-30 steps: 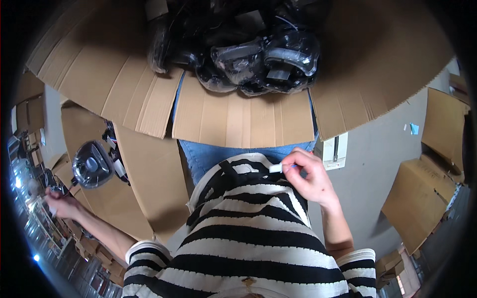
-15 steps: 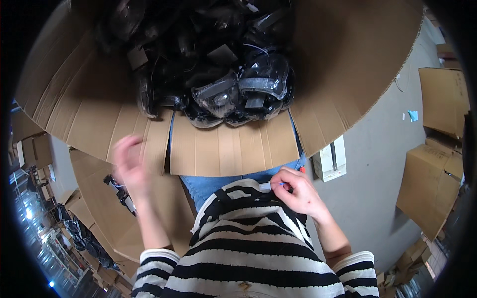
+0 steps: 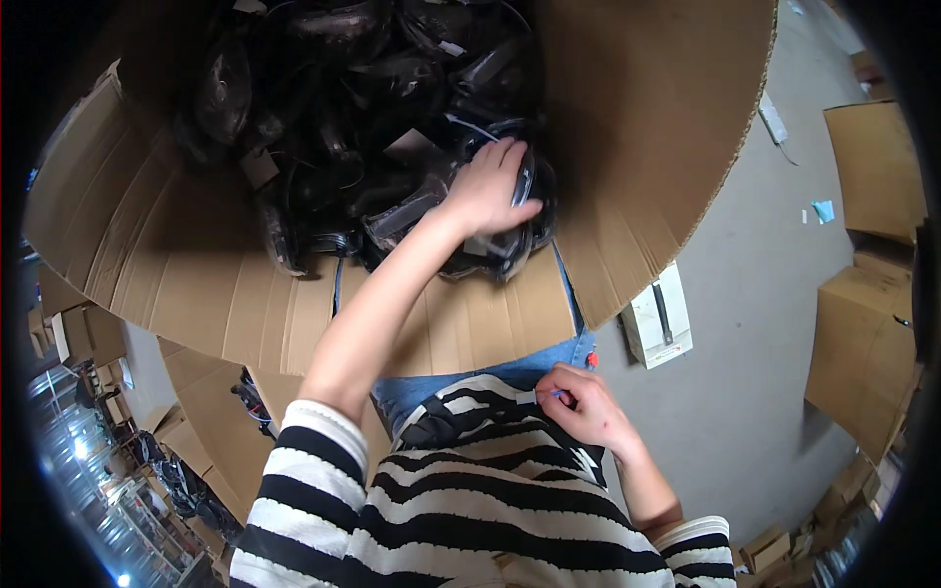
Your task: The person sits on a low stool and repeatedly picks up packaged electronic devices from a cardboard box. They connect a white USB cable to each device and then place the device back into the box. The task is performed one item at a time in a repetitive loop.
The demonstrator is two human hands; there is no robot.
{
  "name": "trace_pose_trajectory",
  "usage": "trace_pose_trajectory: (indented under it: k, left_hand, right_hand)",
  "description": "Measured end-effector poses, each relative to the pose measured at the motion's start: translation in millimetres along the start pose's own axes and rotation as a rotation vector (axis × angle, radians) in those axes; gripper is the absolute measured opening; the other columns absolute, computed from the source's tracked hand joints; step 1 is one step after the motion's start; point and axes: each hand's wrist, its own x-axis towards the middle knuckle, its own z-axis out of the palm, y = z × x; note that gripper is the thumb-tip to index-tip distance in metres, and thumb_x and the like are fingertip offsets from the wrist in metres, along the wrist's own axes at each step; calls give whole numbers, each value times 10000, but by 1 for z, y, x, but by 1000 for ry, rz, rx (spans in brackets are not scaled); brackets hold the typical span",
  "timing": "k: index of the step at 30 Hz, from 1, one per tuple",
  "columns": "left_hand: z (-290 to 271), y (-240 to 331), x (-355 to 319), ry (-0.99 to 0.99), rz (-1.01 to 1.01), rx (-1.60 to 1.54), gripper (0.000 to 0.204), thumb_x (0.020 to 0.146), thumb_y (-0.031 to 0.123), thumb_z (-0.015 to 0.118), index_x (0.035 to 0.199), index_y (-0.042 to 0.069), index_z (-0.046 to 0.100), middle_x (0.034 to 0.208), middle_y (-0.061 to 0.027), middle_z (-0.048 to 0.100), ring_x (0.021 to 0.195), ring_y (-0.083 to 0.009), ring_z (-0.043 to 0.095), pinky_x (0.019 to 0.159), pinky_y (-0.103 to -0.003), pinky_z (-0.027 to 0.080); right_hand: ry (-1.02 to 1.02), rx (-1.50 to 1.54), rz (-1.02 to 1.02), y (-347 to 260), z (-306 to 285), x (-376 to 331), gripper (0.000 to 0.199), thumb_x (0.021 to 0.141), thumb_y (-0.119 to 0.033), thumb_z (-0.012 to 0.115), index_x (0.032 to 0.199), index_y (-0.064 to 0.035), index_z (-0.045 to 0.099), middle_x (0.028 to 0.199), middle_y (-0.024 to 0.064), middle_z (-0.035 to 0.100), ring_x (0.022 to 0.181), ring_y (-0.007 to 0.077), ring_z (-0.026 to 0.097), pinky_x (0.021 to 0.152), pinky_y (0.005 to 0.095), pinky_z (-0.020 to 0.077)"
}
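Note:
My left hand [image 3: 488, 191] reaches over the front wall of a large cardboard box [image 3: 480, 323]. Its fingers are stretched out and its thumb apart, lying on a clear-plastic-wrapped black item [image 3: 515, 245], which the hand partly covers. Similar black packages [image 3: 402, 211] lie heaped around it, some with pale tags; their exact kind is hard to make out in the dark box. At my waist, my right hand [image 3: 583, 407] is closed in a pinch on a small, thin white-and-blue thing, mostly hidden by the fingers.
Right of the box, a white carton [image 3: 642, 338] with a dark strip stands on the grey floor. Farther right are brown cartons [image 3: 863, 343] and a light-blue scrap [image 3: 822, 212]. Another open carton [image 3: 211, 412] stands at the left, beyond it cluttered shelves.
My left hand has moved from outside the box's left front up and right onto the packages. My right hand keeps its pinch at the waist. The view has shifted slightly.

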Motion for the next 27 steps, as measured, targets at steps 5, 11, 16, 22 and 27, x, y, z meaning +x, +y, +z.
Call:
trace_pose_trajectory:
  k: [5,11,16,22,27]
  left_hand:
    - [-18,37,-91,-120,232,181,716,565,218,699,1188,54,386,1243,-154,367,1187,-331,311,947,-430,297]
    - [-12,42,-126,-170,321,193,508,630,255,665,1063,65,479,1111,-117,449,1073,-298,403,910,-416,328]
    - [20,20,-115,60,56,131,467,579,339,691,843,1,507,835,-110,484,800,-272,488,684,-354,422]
    - [33,43,-100,126,-47,253,528,544,372,711,864,3,511,843,-104,488,797,-261,467,711,-348,343]
    - [47,54,-117,174,-66,219,499,533,298,720,895,22,516,861,-90,483,827,-255,462,778,-368,340]
  right_hand:
    - [0,-4,17,0,-5,15,66,721,-37,562,773,-2,543,706,121,544,603,251,552,535,300,425]
    - [46,-15,-28,-1,-6,15,55,721,-28,558,760,5,537,686,110,528,590,230,528,528,292,403]
    - [89,-6,-71,7,-1,8,54,713,-15,552,761,5,538,652,74,508,525,159,463,478,257,351]
    - [56,-37,17,4,-4,5,47,713,-26,563,744,-5,535,678,117,531,607,263,551,540,313,424]
    - [66,-44,38,5,-6,1,48,708,-24,565,740,-3,536,676,118,531,603,261,548,543,315,422]
